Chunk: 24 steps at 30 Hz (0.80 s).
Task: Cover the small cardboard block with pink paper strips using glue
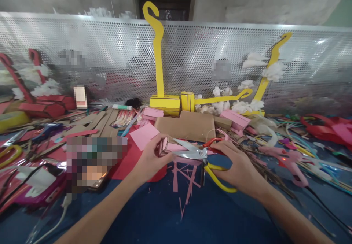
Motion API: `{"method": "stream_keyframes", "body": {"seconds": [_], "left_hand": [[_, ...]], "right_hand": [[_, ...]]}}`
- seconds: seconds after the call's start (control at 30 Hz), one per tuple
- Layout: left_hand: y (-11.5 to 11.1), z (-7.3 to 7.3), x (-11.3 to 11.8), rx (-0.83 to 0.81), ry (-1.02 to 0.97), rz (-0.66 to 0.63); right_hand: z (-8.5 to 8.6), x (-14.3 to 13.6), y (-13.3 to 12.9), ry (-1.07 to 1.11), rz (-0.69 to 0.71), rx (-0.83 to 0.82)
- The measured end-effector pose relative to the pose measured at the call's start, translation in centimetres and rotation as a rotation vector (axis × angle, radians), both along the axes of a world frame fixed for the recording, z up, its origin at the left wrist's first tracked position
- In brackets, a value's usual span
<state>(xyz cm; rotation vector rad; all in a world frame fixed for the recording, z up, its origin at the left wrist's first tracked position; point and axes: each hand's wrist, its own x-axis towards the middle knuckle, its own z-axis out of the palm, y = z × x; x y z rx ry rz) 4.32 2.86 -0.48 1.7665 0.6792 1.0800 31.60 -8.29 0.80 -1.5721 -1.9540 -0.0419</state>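
My left hand point(154, 156) pinches a small pink paper-covered piece point(180, 147) above the table. In my right hand point(236, 163) is a pair of scissors point(203, 154) with one red and one yellow handle loop. Their blades are spread and point left, lying against the pink piece and close to my left fingers. Thin pink paper strips point(189, 185) lie on the blue surface below. Behind my left hand are a square of pink paper point(144, 136) and a red sheet point(126, 163). Brown cardboard point(189, 125) lies just beyond both hands.
Yellow cardboard shapes with hooked necks point(157, 53) stand along a perforated metal panel point(115, 50); red ones point(44, 104) are at left. A pink glue gun point(291, 161) with a cord lies at right. A blurred-out phone-like device point(93, 163) and a purple box point(41, 185) sit left.
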Motion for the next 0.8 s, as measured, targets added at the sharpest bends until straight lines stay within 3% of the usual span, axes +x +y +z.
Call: {"method": "stream_keyframes", "body": {"seconds": [0.23, 0.47, 0.53, 0.63, 0.8], "left_hand": [[-0.1, 0.3, 0.2, -0.063, -0.044, 0.016], [0.2, 0.7, 0.5, -0.51, -0.415, 0.078], [0.2, 1.0, 0.4, -0.701, -0.464, 0.033], [-0.1, 1.5, 0.1, -0.97, -0.386, -0.101], [-0.6, 1.8, -1.0, -1.077, -0.106, -0.437]], "right_hand": [[-0.2, 0.0, 0.1, 0.023, -0.015, 0.015], [-0.4, 0.1, 0.6, 0.158, -0.072, 0.031], [-0.4, 0.0, 0.6, 0.164, -0.061, 0.024], [-0.4, 0.0, 0.5, 0.124, -0.029, 0.026], [-0.3, -0.2, 0.2, 0.046, 0.069, 0.036]]}}
